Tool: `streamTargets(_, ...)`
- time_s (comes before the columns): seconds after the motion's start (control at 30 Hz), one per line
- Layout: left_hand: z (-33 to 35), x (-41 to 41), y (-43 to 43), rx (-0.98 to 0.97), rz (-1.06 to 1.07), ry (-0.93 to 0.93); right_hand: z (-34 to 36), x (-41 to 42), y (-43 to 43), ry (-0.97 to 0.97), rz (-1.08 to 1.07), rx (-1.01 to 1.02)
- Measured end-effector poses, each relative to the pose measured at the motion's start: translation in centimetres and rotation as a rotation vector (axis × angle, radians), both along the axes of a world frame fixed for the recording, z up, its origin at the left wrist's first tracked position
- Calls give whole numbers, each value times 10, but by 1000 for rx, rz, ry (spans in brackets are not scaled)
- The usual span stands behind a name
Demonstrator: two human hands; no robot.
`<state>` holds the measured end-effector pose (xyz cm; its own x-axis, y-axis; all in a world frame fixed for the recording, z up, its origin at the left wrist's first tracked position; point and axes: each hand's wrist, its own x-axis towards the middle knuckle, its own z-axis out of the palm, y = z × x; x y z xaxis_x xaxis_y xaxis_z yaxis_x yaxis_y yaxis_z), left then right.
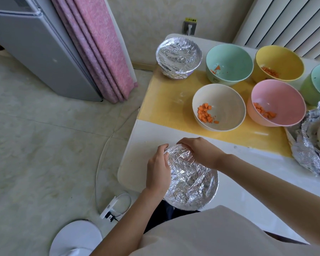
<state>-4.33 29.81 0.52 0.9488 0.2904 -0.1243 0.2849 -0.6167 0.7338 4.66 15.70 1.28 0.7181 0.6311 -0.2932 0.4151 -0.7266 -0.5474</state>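
- While the left hand point(158, 169) grips its left rim, the round bowl wrapped in crinkled silver foil point(190, 180) sits between both hands.
- Curled over its far rim, the right hand point(198, 150) clasps it.

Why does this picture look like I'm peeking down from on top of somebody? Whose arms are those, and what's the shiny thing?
There is just one picture, and its camera sits on a person's head, so you look down at what they see. The two arms are theirs. Their left hand and right hand both grip the rim of a foil-wrapped bowl at the near edge of the white table. Farther back stand a cream bowl, a pink bowl, a mint bowl and a yellow bowl, each with chopped carrot inside. A second foil-covered bowl stands at the far corner. Crumpled foil lies on the right.
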Motion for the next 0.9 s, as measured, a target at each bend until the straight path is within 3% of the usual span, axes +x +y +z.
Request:
streamTargets(0.17,-2,2,-2,-6,-7,1,-6,-2,-5,-60,-13,-7)
streamTargets(0.37,-2,2,-1,-26,-17,22,9,2,9,6,108,-242)
streamTargets(0.7,1,2,-3,17,-51,32,11,1,19,-107,245,-188)
streamTargets(0.9,-1,1,-3,9,-32,26,5,8,11,63,128,-63)
